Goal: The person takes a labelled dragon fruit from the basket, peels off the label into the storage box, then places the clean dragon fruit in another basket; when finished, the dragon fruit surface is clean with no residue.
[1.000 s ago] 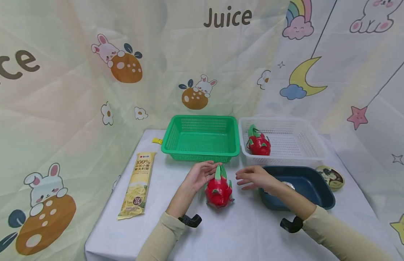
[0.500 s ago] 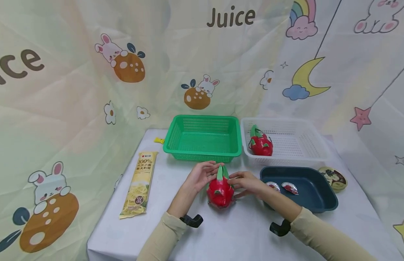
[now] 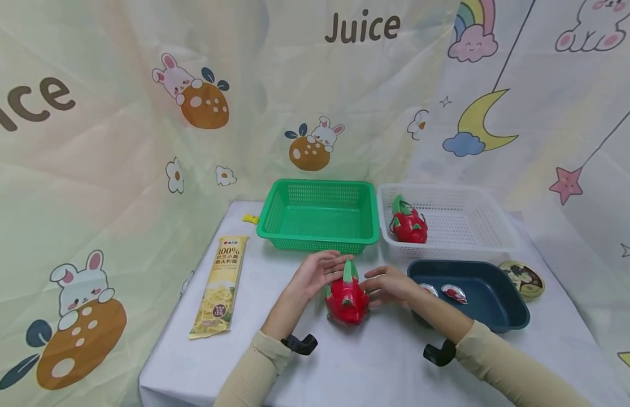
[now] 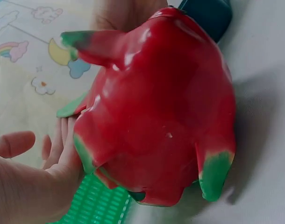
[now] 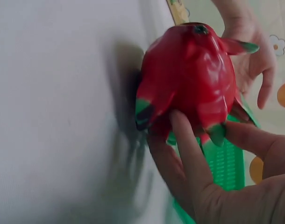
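A red toy dragon fruit (image 3: 347,299) with green-tipped scales sits on the white cloth between the two hands. Its green leaf points to the far side. At its left, the left hand (image 3: 320,274) has its fingers loosely extended along the fruit's side; the left wrist view shows the fingertips (image 4: 63,135) meeting it, partly hidden behind. On the right, the right hand (image 3: 391,284) grips the fruit's side. In the right wrist view its thumb (image 5: 250,138) meets a green tip, and a finger (image 5: 189,144) presses on the red skin opposite.
Behind are a green basket (image 3: 315,243) and a white basket (image 3: 452,249) holding another dragon fruit (image 3: 410,228). A dark blue tray (image 3: 492,305) with small packets (image 3: 454,293) stands right, beside a round tin (image 3: 523,280). A noodle packet (image 3: 220,288) and yellow item (image 3: 251,219) lie left.
My right hand has moved left from apart to contact with the dragon fruit. The fruit has turned slightly. My left hand has stayed beside it.
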`<state>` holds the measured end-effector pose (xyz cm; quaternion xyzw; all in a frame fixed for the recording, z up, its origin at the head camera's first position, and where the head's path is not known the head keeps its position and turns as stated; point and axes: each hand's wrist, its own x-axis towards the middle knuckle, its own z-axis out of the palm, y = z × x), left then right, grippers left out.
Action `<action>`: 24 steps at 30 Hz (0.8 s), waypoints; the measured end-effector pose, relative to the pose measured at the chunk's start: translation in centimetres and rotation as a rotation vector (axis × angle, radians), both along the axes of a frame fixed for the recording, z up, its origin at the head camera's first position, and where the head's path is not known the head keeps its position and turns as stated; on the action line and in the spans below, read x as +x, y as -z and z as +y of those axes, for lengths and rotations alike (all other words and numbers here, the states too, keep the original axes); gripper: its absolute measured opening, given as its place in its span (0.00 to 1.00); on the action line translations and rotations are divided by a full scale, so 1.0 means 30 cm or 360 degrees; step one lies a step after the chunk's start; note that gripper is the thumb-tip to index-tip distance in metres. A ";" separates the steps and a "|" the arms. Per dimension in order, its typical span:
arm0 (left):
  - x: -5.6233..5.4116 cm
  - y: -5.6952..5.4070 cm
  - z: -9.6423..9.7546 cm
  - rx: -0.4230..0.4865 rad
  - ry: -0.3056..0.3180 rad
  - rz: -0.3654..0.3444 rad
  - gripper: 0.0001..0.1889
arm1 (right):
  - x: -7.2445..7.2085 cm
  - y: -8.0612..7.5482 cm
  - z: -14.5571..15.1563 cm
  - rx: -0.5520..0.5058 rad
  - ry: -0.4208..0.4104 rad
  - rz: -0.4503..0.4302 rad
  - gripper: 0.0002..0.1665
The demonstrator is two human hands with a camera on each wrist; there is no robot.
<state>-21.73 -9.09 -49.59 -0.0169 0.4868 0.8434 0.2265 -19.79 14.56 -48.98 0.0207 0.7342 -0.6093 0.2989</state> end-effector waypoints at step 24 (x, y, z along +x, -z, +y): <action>0.043 -0.063 0.017 -0.0260 -0.0084 0.0255 0.10 | -0.005 -0.014 0.052 -0.0077 -0.0221 -0.0004 0.33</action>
